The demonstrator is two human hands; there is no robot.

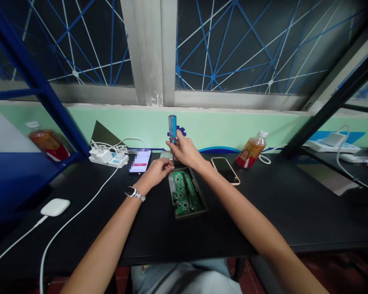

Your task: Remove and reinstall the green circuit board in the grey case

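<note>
A screwdriver [172, 126] with a clear blue handle stands upright in my right hand [184, 150], whose fingers wrap round the lower part of the handle. Its shaft points down at the far left corner of a metal frame [204, 203] that holds a green circuit board [185, 190]. My left hand [157, 170] is closed in a pinch at that same corner, its fingertips close by the screwdriver's tip. Whatever the left fingers pinch, if anything, is too small to make out. The frame lies flat on the black table.
A lit phone [140, 160] and a white power strip [107, 158] with cables lie left of the board. To the right are a dark-screened phone [225, 170] and a drink bottle [252, 149]. A white charging case [55, 207] sits near left. Behind the table [153, 232] rises a green wall [135, 122].
</note>
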